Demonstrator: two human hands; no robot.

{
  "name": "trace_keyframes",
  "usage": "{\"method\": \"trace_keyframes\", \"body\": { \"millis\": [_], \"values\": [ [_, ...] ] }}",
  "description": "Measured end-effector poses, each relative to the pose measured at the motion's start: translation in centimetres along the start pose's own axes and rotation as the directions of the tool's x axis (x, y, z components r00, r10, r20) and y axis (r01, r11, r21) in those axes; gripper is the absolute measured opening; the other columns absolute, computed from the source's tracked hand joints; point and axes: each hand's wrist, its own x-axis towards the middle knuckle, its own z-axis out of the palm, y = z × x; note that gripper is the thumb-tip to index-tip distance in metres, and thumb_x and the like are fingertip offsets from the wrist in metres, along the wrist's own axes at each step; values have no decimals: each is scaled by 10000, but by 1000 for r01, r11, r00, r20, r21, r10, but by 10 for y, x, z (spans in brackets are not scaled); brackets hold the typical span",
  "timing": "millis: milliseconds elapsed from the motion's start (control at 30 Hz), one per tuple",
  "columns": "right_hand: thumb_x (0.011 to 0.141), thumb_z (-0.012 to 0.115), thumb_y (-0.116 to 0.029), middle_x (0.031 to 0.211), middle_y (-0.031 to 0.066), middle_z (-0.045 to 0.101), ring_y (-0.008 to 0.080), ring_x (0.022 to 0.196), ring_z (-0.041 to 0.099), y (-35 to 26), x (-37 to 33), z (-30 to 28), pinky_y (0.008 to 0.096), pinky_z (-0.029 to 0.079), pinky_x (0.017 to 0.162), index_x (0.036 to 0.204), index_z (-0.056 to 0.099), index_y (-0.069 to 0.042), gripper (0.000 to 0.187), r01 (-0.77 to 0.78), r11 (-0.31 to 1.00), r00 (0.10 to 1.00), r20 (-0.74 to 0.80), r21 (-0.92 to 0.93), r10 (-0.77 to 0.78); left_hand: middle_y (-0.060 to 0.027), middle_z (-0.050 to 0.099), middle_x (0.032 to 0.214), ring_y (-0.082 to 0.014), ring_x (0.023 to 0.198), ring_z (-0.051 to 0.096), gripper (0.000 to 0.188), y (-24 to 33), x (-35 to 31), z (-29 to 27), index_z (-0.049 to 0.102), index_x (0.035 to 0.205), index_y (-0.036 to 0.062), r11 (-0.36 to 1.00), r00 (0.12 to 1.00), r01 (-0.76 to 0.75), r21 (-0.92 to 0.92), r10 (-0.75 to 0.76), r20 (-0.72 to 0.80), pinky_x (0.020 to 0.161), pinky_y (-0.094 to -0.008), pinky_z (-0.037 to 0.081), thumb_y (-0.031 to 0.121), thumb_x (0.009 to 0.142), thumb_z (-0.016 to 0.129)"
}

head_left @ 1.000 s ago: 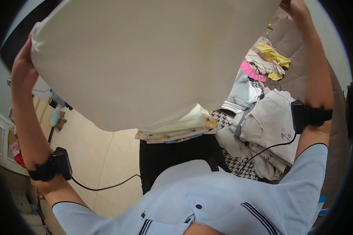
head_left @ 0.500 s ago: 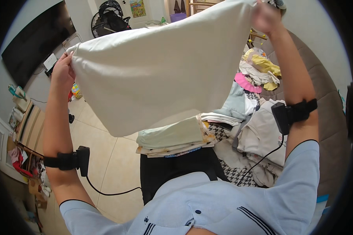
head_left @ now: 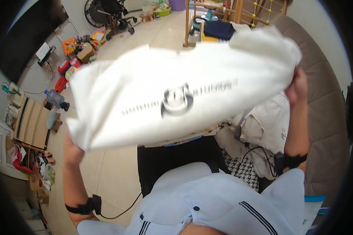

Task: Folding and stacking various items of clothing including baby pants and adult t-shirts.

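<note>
A white T-shirt (head_left: pixel 145 86) with a dark printed figure and lettering is stretched in the air over my lap, blurred by motion. My left hand (head_left: pixel 72 152) grips its near left corner, the fingers mostly hidden behind the cloth. At the right end my right hand (head_left: pixel 298 86) is closed on the fabric, again partly covered. Below the shirt's near edge, only a strip of a stack of folded clothes (head_left: pixel 190 141) shows on my knees.
To my right, light-coloured clothes (head_left: pixel 268 123) lie heaped on a houndstooth cloth (head_left: pixel 241 172) beside a brown sofa (head_left: pixel 327 125). Ahead stand a wooden rack (head_left: pixel 239 13) and a stroller (head_left: pixel 110 17). Toys (head_left: pixel 70 72) and a water jug (head_left: pixel 55 98) sit along the left wall.
Both hands have come down and nearer to me with the shirt. Its printed side now faces up, where plain cloth hung before, and it covers most of the folded stack.
</note>
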Motion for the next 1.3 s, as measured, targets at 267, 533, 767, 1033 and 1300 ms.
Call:
{"method": "trace_keyframes", "body": {
  "millis": [267,533,767,1033,1300],
  "values": [
    [713,545,-123,1086,159,538,228,971,541,127,-32,-110,312,444,833,1237,397,2,559,-214,112,792,-105,-970,601,-30,632,855,-90,810,553,207,-102,-41,0,615,974,4,763,378,419,492,-639,670,706,-252,451,86,785,629],
    [779,540,-105,1046,158,598,256,998,566,213,40,-40,317,427,873,1079,548,21,326,340,320,826,444,-884,349,-64,635,872,-116,787,566,232,-105,65,50,619,947,-31,850,879,303,432,-424,219,723,-245,439,160,839,544],
    [793,531,-148,918,141,636,249,872,597,309,55,-8,308,449,794,983,608,2,255,313,254,784,400,-915,475,-78,643,896,-133,827,571,222,-140,124,126,624,978,-12,840,947,110,531,-251,201,758,-256,437,134,839,531],
    [851,514,-247,759,51,596,130,692,528,315,59,-18,250,429,656,846,609,-13,252,-60,516,841,235,-855,487,-83,649,862,-132,817,568,256,-153,150,151,642,937,-17,797,924,188,575,-341,171,748,-257,434,180,865,496],
    [880,501,-330,710,-39,492,73,628,423,313,74,-15,227,367,585,799,568,-69,281,-485,628,715,137,-608,685,-1,608,752,-80,705,518,203,-135,169,168,649,819,18,821,828,428,377,-523,201,662,-233,409,192,846,548]
  ]
}}
